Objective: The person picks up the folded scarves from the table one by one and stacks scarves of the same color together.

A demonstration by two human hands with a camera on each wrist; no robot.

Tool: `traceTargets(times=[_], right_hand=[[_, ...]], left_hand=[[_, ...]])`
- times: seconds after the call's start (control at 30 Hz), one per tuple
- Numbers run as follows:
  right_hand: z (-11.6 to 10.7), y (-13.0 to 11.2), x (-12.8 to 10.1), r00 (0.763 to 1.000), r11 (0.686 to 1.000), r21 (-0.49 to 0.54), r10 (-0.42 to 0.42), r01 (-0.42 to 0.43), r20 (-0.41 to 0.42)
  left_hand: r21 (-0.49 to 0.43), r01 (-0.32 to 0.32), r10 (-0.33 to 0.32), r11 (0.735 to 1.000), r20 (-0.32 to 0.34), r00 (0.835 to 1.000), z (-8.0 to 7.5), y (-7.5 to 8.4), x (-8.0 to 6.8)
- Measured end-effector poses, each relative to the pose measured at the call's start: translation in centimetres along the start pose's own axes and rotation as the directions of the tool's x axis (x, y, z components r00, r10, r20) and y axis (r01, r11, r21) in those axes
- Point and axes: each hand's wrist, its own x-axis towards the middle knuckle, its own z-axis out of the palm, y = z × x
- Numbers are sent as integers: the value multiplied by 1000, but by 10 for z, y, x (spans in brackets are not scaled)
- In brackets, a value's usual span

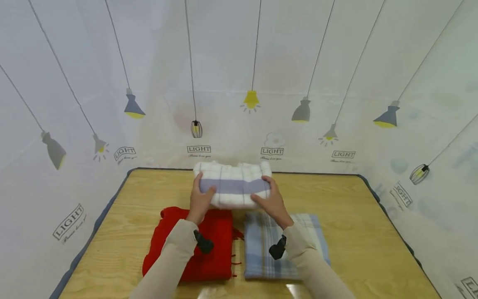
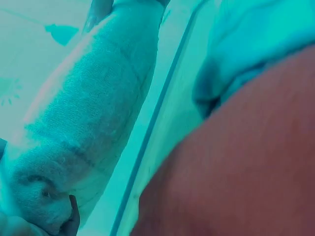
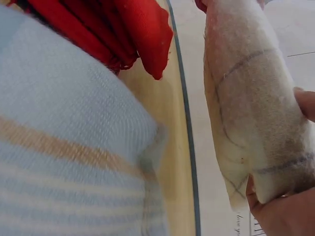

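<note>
A folded white towel (image 1: 233,199) with a lavender band and thin dark lines is held up off the table by both hands. At its left end my left hand (image 1: 200,201) grips it, thumb on the near face. My right hand (image 1: 274,203) grips the opposite end the same way. Below the left forearm lies a folded red scarf (image 1: 213,253) with fringe along its right side. Under the right forearm is a folded blue-and-white plaid scarf (image 1: 261,249). In the right wrist view, the towel (image 3: 246,98) shows its thick folded layers.
The wooden table (image 1: 358,224) has a dark edge strip (image 1: 313,172) along its back and sides. Behind and beside it hangs a pale wall covering (image 1: 224,54) printed with lamps. Each wrist carries a small black device (image 1: 203,242).
</note>
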Motion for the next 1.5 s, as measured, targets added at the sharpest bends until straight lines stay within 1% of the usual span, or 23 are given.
traceTargets(times=[0.1,0.27,0.4,0.47,0.57,0.73,0.83,0.9,1.0,1.13,1.23,1.37,1.5], right_hand=[[-9,-1,-6,1000,1000,-14,-26,26,-4],[-25,2,-18,998,998,-15,-62,62,1],[-37,1,-30,998,998,-24,-54,54,-10],[-44,0,-36,999,999,-26,-36,36,-12],[-54,0,-45,1000,999,-28,-22,22,-8],[-71,2,-59,998,996,-71,-62,60,-31],[-80,3,-69,995,991,-103,-87,81,-46],[-86,5,-77,993,989,-114,-105,98,-51],[-97,9,-88,985,979,-144,-158,147,-68],[-108,17,-103,975,963,-188,-210,193,-77],[-114,23,-112,975,959,-211,-209,189,-75],[-121,30,-122,978,960,-231,-186,161,-91],[-125,38,-128,979,960,-236,-177,150,-99]], left_hand=[[-18,-7,7,1000,11,1000,5,4,-7],[-10,-20,21,1000,31,999,14,10,-21],[-33,-35,37,999,56,998,22,12,-31],[-38,-39,41,999,68,997,26,14,-37],[-38,-31,34,999,89,995,32,17,-45],[-44,-24,29,999,114,993,43,20,-56],[-44,-45,49,998,111,993,51,21,-65],[-49,-62,67,997,117,991,57,21,-72],[-57,-81,88,995,140,986,64,19,-82],[-45,-89,96,995,177,980,73,16,-95],[-47,-104,112,993,198,974,79,12,-102],[-50,-125,133,991,210,969,88,5,-110],[-40,-131,136,991,197,971,96,-2,-115]])
